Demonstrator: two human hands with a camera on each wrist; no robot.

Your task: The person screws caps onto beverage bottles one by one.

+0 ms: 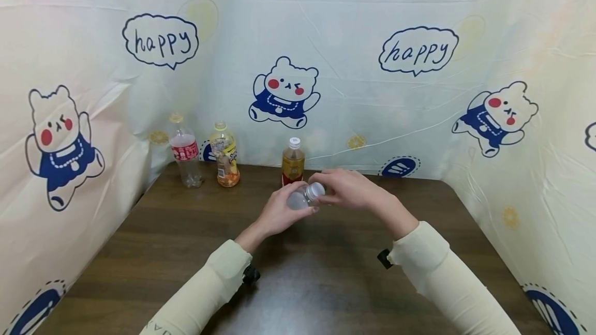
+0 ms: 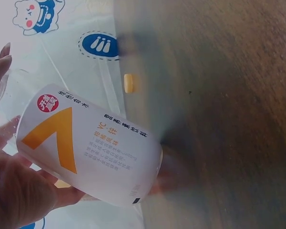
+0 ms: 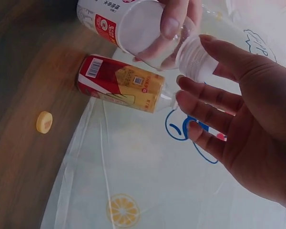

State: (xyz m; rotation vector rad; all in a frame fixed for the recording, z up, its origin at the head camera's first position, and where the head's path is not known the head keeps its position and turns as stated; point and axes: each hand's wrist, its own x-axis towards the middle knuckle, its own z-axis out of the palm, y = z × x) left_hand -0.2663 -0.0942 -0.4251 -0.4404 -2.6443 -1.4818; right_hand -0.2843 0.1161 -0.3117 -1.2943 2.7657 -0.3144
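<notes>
My left hand (image 1: 277, 214) grips a clear plastic bottle (image 1: 297, 201), which is tilted with its neck toward my right hand (image 1: 349, 188). In the left wrist view, the bottle's white label (image 2: 93, 148) bears a big orange V shape and rows of printed characters. My right hand pinches the ribbed white cap (image 3: 196, 59) on the bottle's neck between thumb and fingertips, while its other fingers are spread. Just behind the hands stands an upright bottle with a gold and red label (image 1: 293, 162) and a white cap.
At the table's back left stand a clear bottle with a red label (image 1: 186, 151) and a yellow-labelled bottle (image 1: 225, 156). A loose yellow cap (image 3: 44, 122) lies on the brown wooden table (image 1: 316, 283). A printed curtain (image 1: 354, 97) hangs around the back and sides.
</notes>
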